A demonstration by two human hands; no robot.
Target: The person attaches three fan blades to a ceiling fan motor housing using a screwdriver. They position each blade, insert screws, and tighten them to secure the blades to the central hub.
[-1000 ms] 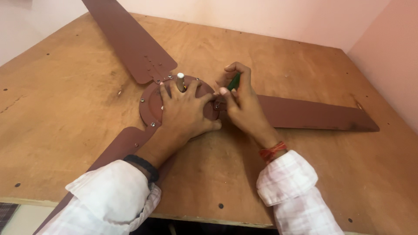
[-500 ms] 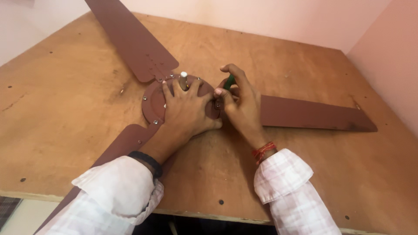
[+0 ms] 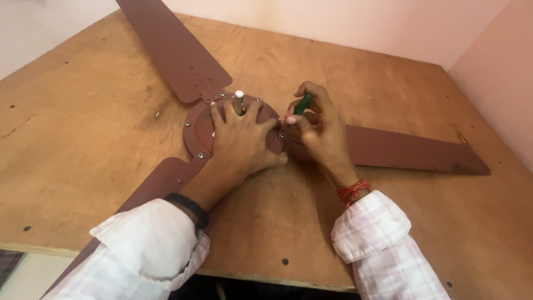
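Our left hand (image 3: 242, 139) is pressing flat and open on the round brown metal fan hub (image 3: 201, 129) at the centre of the wooden table (image 3: 100, 144), while our right hand (image 3: 316, 129) is clamping a green-handled screwdriver (image 3: 302, 104) at the blade's root (its tip hidden); it could be slipping off the screw if tilted.
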